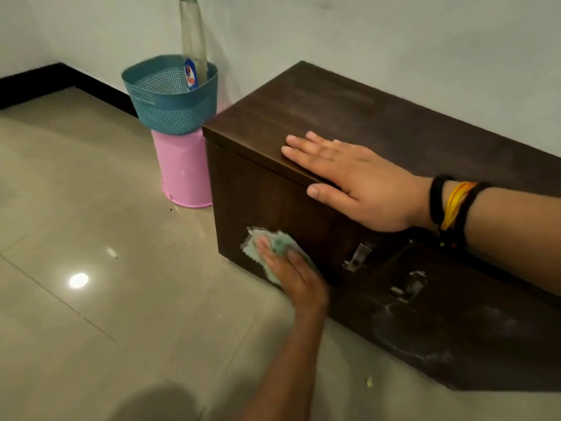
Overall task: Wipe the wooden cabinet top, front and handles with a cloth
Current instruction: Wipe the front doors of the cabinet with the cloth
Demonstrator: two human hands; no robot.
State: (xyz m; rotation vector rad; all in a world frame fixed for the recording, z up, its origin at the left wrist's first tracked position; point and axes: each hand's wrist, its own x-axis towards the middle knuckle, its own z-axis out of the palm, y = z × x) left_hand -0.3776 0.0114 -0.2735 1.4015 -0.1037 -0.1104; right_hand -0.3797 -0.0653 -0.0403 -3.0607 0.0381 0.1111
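Observation:
A low dark wooden cabinet (379, 123) stands on the floor against the white wall. My right hand (349, 177) lies flat and open on its top near the front edge, thumb over the edge. My left hand (291, 275) presses a pale green cloth (261, 247) against the lower left part of the cabinet front. Two metal handles (358, 256) (409, 285) sit on the front, to the right of the cloth. Dusty smears (409, 332) show on the front further right.
A teal mesh basket (170, 98) holding a clear bottle (192, 41) rests on an upturned pink bucket (185, 171) just left of the cabinet. Glossy beige floor tiles (91, 238) spread to the left and front, with small crumbs (369, 381).

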